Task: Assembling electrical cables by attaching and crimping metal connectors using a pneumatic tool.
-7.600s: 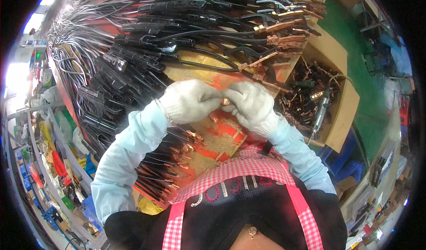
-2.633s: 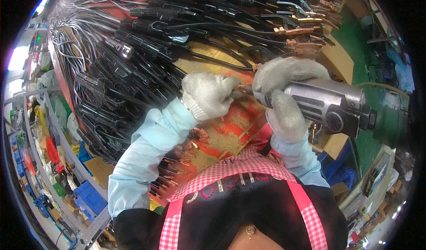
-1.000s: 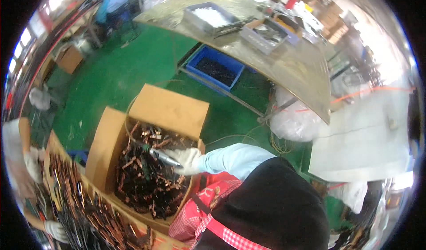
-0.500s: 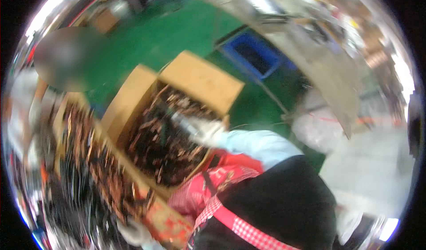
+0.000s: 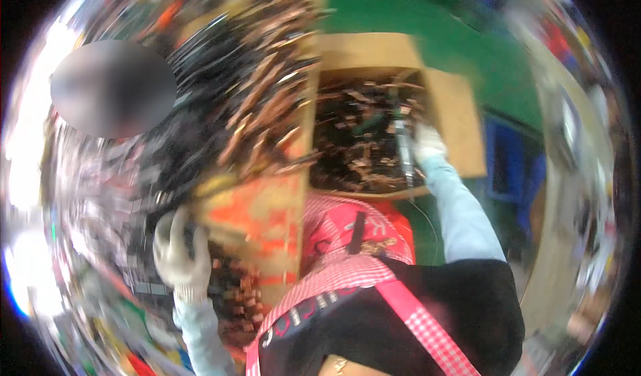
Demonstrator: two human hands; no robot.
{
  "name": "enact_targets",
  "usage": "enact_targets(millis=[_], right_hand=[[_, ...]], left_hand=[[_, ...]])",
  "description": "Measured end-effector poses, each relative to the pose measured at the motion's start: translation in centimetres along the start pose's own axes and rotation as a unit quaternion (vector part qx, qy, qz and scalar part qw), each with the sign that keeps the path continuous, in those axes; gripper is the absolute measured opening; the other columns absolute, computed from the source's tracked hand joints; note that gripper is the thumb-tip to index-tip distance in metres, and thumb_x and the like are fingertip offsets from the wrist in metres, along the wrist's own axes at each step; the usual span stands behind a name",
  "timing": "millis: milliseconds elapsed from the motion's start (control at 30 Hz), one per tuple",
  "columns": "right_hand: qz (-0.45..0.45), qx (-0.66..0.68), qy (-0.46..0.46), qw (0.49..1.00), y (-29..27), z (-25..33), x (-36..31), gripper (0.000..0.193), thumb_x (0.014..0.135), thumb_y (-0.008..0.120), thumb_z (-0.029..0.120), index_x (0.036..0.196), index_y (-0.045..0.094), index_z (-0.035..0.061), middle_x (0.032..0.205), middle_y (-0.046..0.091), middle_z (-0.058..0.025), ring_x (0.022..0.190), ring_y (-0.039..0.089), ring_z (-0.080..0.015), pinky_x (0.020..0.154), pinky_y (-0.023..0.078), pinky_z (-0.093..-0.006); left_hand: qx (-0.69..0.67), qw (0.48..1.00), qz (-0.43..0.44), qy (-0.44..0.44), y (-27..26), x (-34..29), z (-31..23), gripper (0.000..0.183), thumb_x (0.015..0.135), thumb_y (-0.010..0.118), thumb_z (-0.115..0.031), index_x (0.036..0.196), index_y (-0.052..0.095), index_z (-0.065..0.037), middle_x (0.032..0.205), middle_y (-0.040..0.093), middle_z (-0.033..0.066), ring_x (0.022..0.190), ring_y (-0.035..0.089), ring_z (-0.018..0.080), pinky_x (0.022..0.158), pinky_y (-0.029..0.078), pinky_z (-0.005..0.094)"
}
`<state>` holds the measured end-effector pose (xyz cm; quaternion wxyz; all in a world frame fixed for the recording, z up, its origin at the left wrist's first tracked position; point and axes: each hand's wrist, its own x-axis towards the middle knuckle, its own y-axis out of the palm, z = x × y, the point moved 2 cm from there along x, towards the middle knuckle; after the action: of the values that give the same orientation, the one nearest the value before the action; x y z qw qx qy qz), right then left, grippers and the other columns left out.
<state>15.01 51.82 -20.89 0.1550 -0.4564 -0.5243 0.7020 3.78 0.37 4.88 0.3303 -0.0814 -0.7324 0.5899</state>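
The picture is smeared by motion. My right hand (image 5: 427, 142), in a white glove, reaches into an open cardboard box (image 5: 461, 122) on my right. It is closed around a grey power tool (image 5: 403, 150) that lies over the copper-tipped pieces (image 5: 354, 142) filling the box. My left hand (image 5: 180, 252), also gloved, rests low on the left among black cables with copper terminals (image 5: 254, 109) spread over the bench. Its grip is too blurred to read.
An orange board (image 5: 260, 222) lies on the bench between my hands. Green floor (image 5: 467, 36) surrounds the box, and a blue crate (image 5: 507, 169) stands to its right. My pink checked apron (image 5: 360, 269) fills the lower middle.
The view has swung left, from the box and floor back toward the cable bench. My right hand stays in the box with the tool. My left hand has come into view on the cables.
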Motion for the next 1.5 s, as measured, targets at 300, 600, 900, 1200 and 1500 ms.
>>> enact_targets(millis=[300, 600, 900, 1200, 1500], right_hand=[[-0.085, 0.070, -0.105, 0.988, -1.7, -2.5, -2.5, 0.053, 0.095, 0.050, 0.041, 0.130, 0.055, 0.0006, 0.124, 0.065, -0.0269, 0.116, 0.061, -0.0458, 0.099, 0.046, -0.0511], [0.092, 0.712, -0.150, 0.680, -4.8, 5.6, -14.3, 0.030, 0.102, 0.053, 0.032, 0.105, 0.065, 0.0049, 0.088, 0.065, -0.0033, 0.071, 0.060, -0.0121, 0.068, 0.051, -0.0275], [-0.025, 0.351, -0.440, 0.826, -5.3, 16.8, -22.6, 0.032, 0.098, 0.062, 0.014, 0.128, 0.059, 0.0044, 0.110, 0.069, -0.0120, 0.097, 0.067, -0.0200, 0.086, 0.053, -0.0318], [-0.161, 0.202, -0.609, 0.750, -4.4, 25.0, -24.3, 0.033, 0.075, 0.078, 0.019, 0.104, 0.065, 0.0113, 0.089, 0.061, -0.0074, 0.081, 0.064, -0.0278, 0.068, 0.052, -0.0383], [-0.161, 0.236, -0.608, 0.741, -2.8, 26.0, -24.2, 0.040, 0.071, 0.080, 0.022, 0.107, 0.066, 0.0119, 0.094, 0.063, -0.0076, 0.084, 0.064, -0.0293, 0.071, 0.052, -0.0409]], left_hand=[[0.029, 0.995, -0.041, -0.087, -6.0, -4.4, 1.4, 0.019, 0.083, 0.071, -0.010, 0.102, 0.072, -0.009, 0.099, 0.069, 0.0092, 0.087, 0.066, 0.0300, 0.080, 0.051, 0.0403], [-0.372, 0.920, 0.095, -0.078, 11.2, -6.6, 2.8, 0.012, 0.076, 0.064, -0.025, 0.080, 0.058, -0.015, 0.083, 0.058, 0.0030, 0.090, 0.058, 0.0248, 0.080, 0.046, 0.0373], [-0.098, 0.961, 0.257, 0.011, 7.2, 1.7, 1.6, 0.012, 0.085, 0.064, -0.022, 0.091, 0.068, -0.012, 0.083, 0.070, 0.0113, 0.083, 0.068, 0.0343, 0.079, 0.051, 0.0465], [-0.254, 0.924, 0.287, -0.005, 7.5, 1.4, 2.9, 0.024, 0.091, 0.065, -0.026, 0.111, 0.073, -0.016, 0.087, 0.071, 0.0107, 0.080, 0.070, 0.0308, 0.067, 0.055, 0.0409], [-0.310, 0.888, 0.340, -0.022, 7.4, 1.9, 2.9, 0.026, 0.093, 0.063, -0.030, 0.109, 0.072, -0.012, 0.090, 0.071, 0.0126, 0.081, 0.070, 0.0302, 0.070, 0.055, 0.0386]])
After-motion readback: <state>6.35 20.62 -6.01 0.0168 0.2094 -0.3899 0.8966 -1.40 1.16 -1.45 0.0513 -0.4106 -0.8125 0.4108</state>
